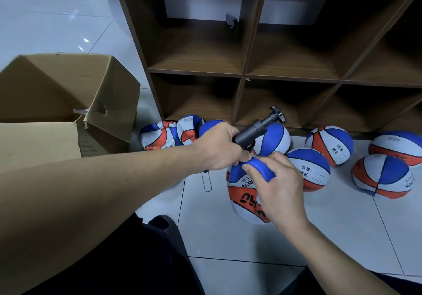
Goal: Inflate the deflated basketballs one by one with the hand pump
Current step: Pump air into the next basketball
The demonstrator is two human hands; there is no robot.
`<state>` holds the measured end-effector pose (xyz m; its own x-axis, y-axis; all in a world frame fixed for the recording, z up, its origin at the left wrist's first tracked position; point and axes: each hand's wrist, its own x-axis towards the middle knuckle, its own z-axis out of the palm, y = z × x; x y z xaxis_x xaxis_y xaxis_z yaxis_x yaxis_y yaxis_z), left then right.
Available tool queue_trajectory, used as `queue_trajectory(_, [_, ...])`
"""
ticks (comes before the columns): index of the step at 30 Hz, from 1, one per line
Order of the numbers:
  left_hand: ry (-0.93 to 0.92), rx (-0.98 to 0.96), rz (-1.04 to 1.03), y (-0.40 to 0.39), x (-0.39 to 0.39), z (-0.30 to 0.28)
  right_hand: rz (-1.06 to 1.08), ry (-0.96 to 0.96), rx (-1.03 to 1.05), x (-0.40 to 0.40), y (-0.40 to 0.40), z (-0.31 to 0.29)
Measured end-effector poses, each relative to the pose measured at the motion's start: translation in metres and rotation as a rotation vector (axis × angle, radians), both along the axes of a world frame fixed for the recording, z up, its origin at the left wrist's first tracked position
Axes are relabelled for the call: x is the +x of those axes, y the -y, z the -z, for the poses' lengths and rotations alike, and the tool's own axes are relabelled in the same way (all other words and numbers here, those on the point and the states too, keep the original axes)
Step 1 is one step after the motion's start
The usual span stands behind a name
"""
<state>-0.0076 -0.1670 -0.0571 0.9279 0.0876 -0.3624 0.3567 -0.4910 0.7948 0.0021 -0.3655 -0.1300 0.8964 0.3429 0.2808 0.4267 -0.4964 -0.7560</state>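
Observation:
My left hand (219, 148) grips the lower barrel of a black hand pump (255, 130), whose T-handle points up and to the right. Its lower end meets the top of a deflated blue, white and orange basketball (245, 194) standing on the floor. My right hand (278, 185) pinches the ball's folded blue top from the right. The needle and valve are hidden by my fingers. Flat, deflated balls (164, 137) lie behind my left hand by the shelf foot. Rounder balls (328, 145) sit to the right.
An open cardboard box (68, 102) stands at the left. A brown cubby shelf (246, 75) rises behind the balls, its compartments showing nothing inside. A thin metal wire loop (206, 182) lies on the white tiled floor under my left wrist. My dark-clad legs fill the bottom.

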Motion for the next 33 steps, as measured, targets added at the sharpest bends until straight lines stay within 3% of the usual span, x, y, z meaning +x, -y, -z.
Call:
queue_trajectory(5, [-0.014, 0.022, -0.002, 0.001, 0.006, -0.001, -0.008, 0.012, -0.013, 0.005, -0.002, -0.002])
queue_trajectory(12, [-0.098, 0.242, 0.205, -0.022, 0.010, 0.013, -0.099, -0.171, -0.064, 0.027, 0.012, 0.022])
queue_trajectory(16, [-0.123, 0.362, 0.291, -0.039, 0.011, 0.021, -0.181, -0.242, -0.211, 0.038, 0.026, 0.053])
queue_trajectory(23, [-0.175, 0.345, 0.305, -0.029, 0.006, 0.040, -0.354, -0.304, -0.504, 0.049, 0.043, 0.094])
queue_trajectory(33, [-0.174, 0.460, 0.401, -0.027, 0.004, 0.038, -0.238, -0.439, -0.431, 0.054, 0.043, 0.100])
